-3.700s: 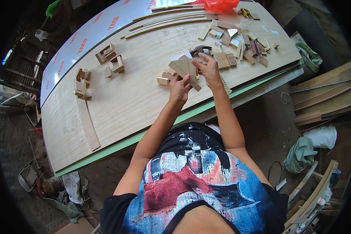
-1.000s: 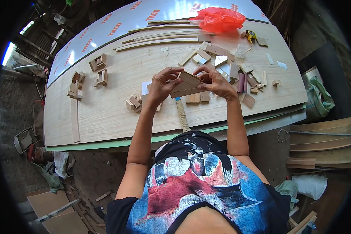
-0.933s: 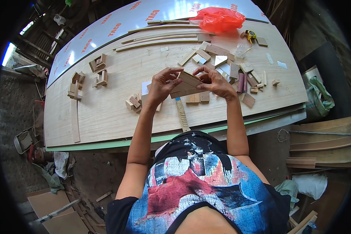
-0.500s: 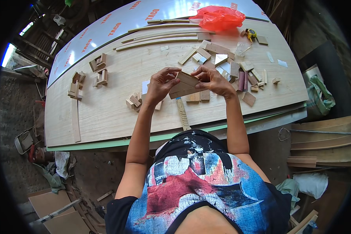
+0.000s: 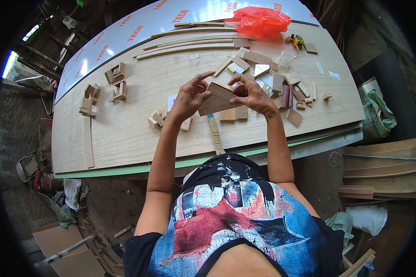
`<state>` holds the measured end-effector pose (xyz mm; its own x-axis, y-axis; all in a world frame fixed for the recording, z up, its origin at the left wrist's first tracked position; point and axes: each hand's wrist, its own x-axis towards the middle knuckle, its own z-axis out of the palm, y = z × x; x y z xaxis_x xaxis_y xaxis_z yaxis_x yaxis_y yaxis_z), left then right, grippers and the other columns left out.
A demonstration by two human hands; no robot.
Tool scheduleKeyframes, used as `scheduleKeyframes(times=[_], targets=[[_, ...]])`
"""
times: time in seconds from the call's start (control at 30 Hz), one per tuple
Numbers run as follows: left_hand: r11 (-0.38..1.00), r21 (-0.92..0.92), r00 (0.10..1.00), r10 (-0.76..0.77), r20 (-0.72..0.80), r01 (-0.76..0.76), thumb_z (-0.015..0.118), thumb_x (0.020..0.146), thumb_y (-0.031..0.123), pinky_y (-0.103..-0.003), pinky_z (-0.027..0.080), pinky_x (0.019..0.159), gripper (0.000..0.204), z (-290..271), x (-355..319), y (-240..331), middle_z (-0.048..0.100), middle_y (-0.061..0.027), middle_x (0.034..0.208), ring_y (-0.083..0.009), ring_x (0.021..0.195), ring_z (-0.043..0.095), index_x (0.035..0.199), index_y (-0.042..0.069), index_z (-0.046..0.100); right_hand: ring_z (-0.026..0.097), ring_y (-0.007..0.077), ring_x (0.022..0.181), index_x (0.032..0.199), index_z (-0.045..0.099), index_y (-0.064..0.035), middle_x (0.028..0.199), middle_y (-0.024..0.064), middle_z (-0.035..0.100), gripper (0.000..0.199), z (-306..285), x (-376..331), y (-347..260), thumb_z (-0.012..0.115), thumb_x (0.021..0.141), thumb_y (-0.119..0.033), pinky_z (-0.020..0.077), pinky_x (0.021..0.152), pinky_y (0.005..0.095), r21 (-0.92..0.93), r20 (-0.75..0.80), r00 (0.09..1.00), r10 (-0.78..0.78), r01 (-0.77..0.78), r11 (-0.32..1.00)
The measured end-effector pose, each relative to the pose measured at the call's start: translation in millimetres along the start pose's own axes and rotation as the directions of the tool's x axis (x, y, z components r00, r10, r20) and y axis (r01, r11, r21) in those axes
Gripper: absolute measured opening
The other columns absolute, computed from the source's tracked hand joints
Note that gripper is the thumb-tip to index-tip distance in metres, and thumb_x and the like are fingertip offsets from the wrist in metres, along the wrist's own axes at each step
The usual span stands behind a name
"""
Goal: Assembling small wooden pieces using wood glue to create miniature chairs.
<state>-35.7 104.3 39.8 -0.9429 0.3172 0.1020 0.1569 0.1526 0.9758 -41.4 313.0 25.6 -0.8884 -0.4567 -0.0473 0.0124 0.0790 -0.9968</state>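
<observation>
Above the near middle of the table, I hold a small angular wooden piece (image 5: pixel 216 98) made of pale flat boards, tilted with a corner up. My left hand (image 5: pixel 187 98) grips its left side, thumb against the face and index finger reaching up past its edge. My right hand (image 5: pixel 254 96) pinches its right side, thumb on the face and index finger bent above the top edge. Fingertips behind the piece are hidden. Just below lies a tool with a tan patterned handle (image 5: pixel 215 134) and a blue band; its head is hidden. Small wood blocks (image 5: pixel 227 115) lie behind the piece.
Loose wood blocks (image 5: pixel 277 83) crowd the table right of my hands. Small block assemblies (image 5: pixel 119 91) stand at the left. Long thin strips (image 5: pixel 185 49), a red plastic bag (image 5: pixel 259 22) and a yellow tape measure (image 5: pixel 297 41) lie at the back.
The wooden piece has shifted slightly left and tilted more. My left index finger has lifted off its top edge, and the right fingers have loosened a little.
</observation>
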Motion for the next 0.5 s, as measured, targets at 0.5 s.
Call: scheduleKeyframes(times=[0.5], targets=[[0.963,0.264,0.992,0.020,0.121,-0.051,0.061,0.070,-0.004,-0.025,0.043,0.065,0.032,-11.5,4.9,-3.4,0.047,-0.0024,0.073,-0.0112,0.068,0.047,0.100,0.009,0.058,0.058,0.0114,0.082,0.092,0.055,-0.0034,0.086,0.0053,0.061,0.032,0.6,1.6,5.0,0.072,0.065,-0.007,0.0470,0.075,0.0234,-0.044,0.030,0.999,-0.033,0.034,0.998]])
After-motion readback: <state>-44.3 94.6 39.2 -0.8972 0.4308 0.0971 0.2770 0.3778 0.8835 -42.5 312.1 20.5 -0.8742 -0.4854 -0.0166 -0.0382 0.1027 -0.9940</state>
